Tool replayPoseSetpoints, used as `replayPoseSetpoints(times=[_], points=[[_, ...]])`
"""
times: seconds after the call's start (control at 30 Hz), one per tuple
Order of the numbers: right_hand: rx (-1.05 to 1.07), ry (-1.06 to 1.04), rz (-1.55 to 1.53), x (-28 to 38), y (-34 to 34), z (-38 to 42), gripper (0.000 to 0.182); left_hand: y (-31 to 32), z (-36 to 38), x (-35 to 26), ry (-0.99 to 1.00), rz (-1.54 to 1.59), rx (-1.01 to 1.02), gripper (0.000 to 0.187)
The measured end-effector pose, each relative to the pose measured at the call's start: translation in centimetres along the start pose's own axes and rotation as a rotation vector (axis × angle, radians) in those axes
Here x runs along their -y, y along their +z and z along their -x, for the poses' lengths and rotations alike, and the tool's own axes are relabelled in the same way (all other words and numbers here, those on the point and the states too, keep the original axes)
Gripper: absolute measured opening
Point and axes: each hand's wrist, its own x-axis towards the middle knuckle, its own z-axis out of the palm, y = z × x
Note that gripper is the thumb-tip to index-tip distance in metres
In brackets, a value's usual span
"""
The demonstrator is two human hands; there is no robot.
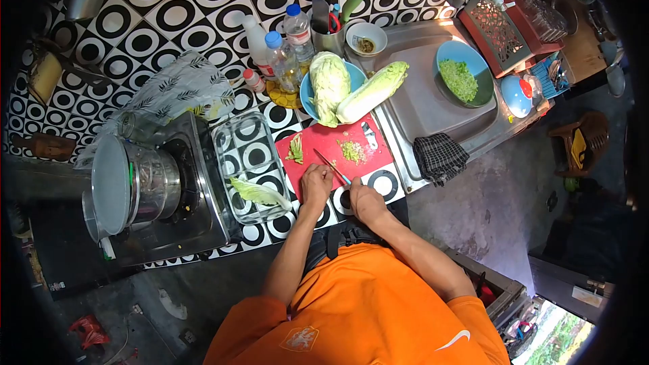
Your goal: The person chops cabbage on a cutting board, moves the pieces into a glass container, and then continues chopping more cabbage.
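Pot: 1 steel pot (157, 186), left of frame, on the stove (199, 179); 1 grey round pan (110, 186) upright against its left side.
Glass dish: 1 glass dish (236, 152), left of ctr, w/ 1 cabbage leaf (257, 194) lying in its lower part.
Bottles: 4, upper ctr: 1 white bottle (255, 40), 1 small red-capped bottle (254, 81), 2 blue-capped bottles (298, 30).
L hand: L hand (316, 184) at the board's lower edge, fingers curled in close together; can't tell if they pinch anything.
Red board: 1 red board (307, 138), ctr, w/ 2 main piles: leaf pieces (295, 149) on the left, finely chopped bits (352, 151) on the right.
Knife: 1 knife (328, 163), slanting across the board btwn the hands, tip toward upper left.
Blue bowl: 1 blue bowl (306, 96), above the board, w/ 2 cabbage heads (329, 84).
R hand: R hand (367, 201), fingers clamped on the knife handle.
White bowl: 1 small white bowl (366, 32), upper ctr, brownish bits inside.
Sink: 1 sink (416, 88), right of ctr; 1 checked cloth (439, 159) at its front edge; 1 deep bowl (463, 57) w/ shredded greens (459, 81).
Labels: 1 white swoosh + 1 crest on the orange shirt (378, 297); bottle print too small to read.
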Motion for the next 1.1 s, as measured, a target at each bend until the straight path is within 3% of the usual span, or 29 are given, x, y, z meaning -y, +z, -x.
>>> replayPoseSetpoints(times=[0.53, 1.1], points=[[-0.007, 0.028, 0.022, -0.2, 1.8, -2.2, 0.019, -0.1, 0.2, 0.4, 0.006, -0.019, 0.038, 0.014], [0.049, 0.024, 0.002, 0.1, -0.8, 0.3, 0.027, -0.6, -0.6, 0.5, -0.043, 0.025, 0.028, 0.010]])
